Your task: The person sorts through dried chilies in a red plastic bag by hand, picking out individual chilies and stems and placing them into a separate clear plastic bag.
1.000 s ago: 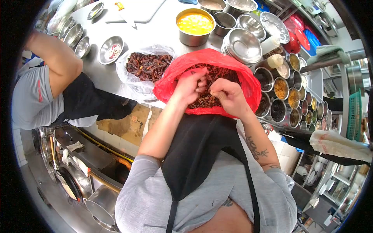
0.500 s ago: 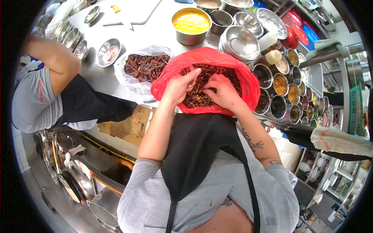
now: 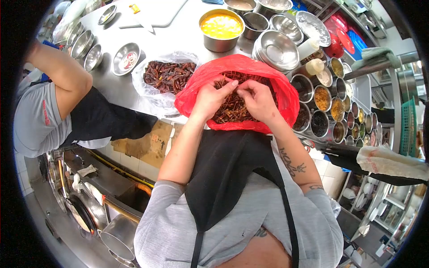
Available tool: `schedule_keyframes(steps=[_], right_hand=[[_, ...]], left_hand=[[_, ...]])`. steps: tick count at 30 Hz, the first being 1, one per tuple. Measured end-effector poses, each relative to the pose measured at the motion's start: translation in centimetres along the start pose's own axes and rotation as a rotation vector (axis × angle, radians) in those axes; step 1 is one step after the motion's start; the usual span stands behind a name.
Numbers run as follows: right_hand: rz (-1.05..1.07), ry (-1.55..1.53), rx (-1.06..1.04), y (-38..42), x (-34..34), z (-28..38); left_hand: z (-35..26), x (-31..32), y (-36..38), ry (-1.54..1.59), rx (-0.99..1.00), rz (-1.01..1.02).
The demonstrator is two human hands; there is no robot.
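Observation:
A red plastic bag point(image 3: 286, 91) stands wide open in front of me, filled with thin brown-red dried chili pieces and stems point(image 3: 232, 109). Over its mouth, my left hand point(image 3: 211, 99) is closed, with dried chili showing at its curled fingers. Close beside it, my right hand point(image 3: 259, 102) pinches with thumb and forefinger. Whatever lies between those fingertips is too small to make out. The tips of both hands nearly meet above the bag's contents. Left of the red bag, a clear plastic bag point(image 3: 154, 102) holds larger whole dried chilies point(image 3: 169, 77).
A pot of yellow liquid point(image 3: 221, 27) and stacked steel bowls point(image 3: 277, 49) stand behind the bag. Several seasoning containers point(image 3: 321, 98) line the right. A knife point(image 3: 146, 26) lies by a white cutting board point(image 3: 167, 13). Another person's arm point(image 3: 67, 71) is at left.
My right hand has turned and its fingers have risen toward my left thumb. My left hand has shifted slightly right, so the fingertips are closer together.

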State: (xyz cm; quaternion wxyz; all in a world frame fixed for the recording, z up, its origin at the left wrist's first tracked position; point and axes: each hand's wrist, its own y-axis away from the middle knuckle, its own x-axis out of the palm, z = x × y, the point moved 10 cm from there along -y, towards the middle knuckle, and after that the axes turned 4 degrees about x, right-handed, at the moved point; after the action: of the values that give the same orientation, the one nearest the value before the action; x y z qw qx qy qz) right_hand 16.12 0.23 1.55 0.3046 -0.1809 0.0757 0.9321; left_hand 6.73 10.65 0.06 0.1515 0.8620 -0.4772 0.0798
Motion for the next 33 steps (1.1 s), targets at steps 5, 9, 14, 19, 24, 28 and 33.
schedule_keyframes(steps=[5, 9, 14, 19, 24, 28, 33], right_hand=[[-0.171, -0.475, 0.168, 0.3, -0.6, -2.0], [-0.355, -0.751, 0.274, 0.4, -2.1, -4.2], [-0.061, 0.300, 0.193, 0.7, -1.4, -0.2], [0.196, 0.375, -0.013, 1.5, 2.9, 1.0], [0.228, 0.646, 0.022, 2.0, 4.0, 0.5], [0.252, 0.668, -0.034, 1.9, 4.6, 0.0], [0.193, 0.651, -0.148, 2.2, 4.7, 0.9]], left_hand=[[-0.2, 0.1, 0.0, -0.049, 0.176, -0.106], [-0.8, -0.3, 0.2, 0.064, 0.172, -0.129], [1.2, 0.5, 0.2, 0.575, -0.105, 0.028], [1.4, 0.5, -0.1, 0.755, -0.156, 0.037], [1.4, 0.1, 0.2, 0.725, -0.161, 0.025], [1.5, 0.3, 0.2, 0.710, -0.168, 0.048], [1.3, 0.4, 0.2, 0.698, -0.156, 0.050]])
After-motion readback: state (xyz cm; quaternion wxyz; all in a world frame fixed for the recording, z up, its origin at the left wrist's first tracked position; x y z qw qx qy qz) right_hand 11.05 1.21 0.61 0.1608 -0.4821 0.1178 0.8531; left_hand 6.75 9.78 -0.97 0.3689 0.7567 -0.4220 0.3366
